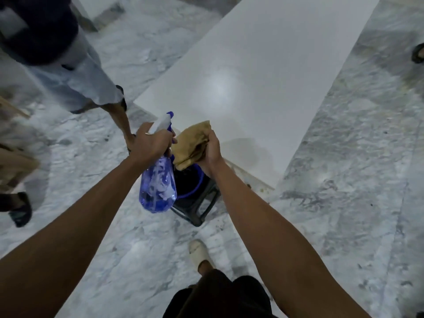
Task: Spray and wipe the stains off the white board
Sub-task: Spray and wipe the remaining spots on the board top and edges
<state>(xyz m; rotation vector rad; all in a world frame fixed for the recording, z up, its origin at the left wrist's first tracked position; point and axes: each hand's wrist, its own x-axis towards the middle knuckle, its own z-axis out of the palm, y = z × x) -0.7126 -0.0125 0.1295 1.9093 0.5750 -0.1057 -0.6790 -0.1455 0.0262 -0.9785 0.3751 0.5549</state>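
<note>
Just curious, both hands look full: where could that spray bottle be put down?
Bare room: the white board, open beyond the cloth, and the marble floor to its right. Crowded: the stool holds a bucket, and a bystander's legs stand left of it.

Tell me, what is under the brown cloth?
Below the brown cloth, gripped by the right hand, sits a dark tub with a blue rim on a black stool. Its contents cannot be seen.

Translucent blue spray bottle with white head and blue nozzle tip; tan-brown cloth; plain white board bearing a faint brownish stain at its near end; floor of white marble veined grey; black stool under a blue-rimmed dark bucket; off-white shoe.
</note>
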